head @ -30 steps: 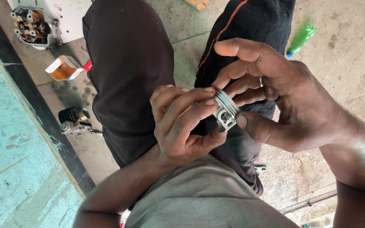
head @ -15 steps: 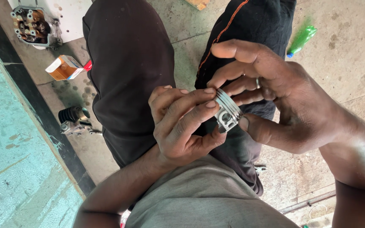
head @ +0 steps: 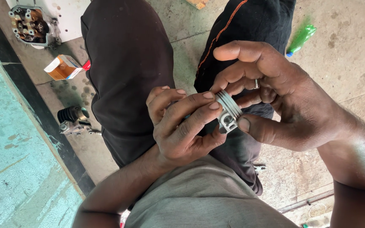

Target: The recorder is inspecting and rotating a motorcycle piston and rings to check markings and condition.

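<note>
Crouching over a concrete floor (head: 351, 71), a person steadies a small grooved metal piston (head: 228, 113) at frame centre: the right hand (head: 284, 97) pinches its crown and skirt, the left hand (head: 182, 126) presses fingertips against its rings. Fingers hide its far side, and the engine part (head: 32, 25) at upper left is cropped.

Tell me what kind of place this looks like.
Probably a small engine repair workshop: both hands hold a small grey metal piston, and a finned black engine cylinder and an open grey metal cylinder head sit on the stained concrete floor.
</note>
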